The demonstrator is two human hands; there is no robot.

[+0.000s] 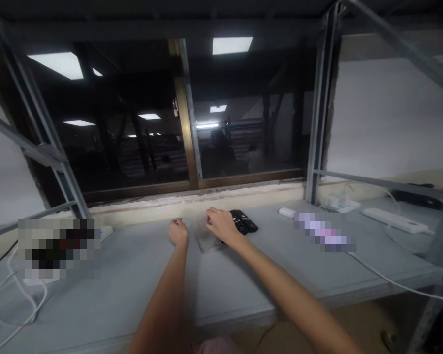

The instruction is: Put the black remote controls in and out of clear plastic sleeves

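Observation:
Both arms reach over a grey shelf top (147, 295). My left hand (178, 231) is closed with its fingers curled, just left of a clear, see-through item (207, 241) lying on the surface. What its fingers hold, if anything, is too small to tell. Over the right part of that clear item is my right hand (220, 223), its fingers bent and pressed together; anything between them is hidden. Black remote-like devices with small buttons (246, 222) lie beside my right hand, partly covered by it.
Blurred-out objects sit at the left (62, 250) and right (325, 231). White power strips (395, 220), a white plug (286, 212) and loose cables lie about. Metal posts (317, 113) rise at both sides, before a dark window (243, 147).

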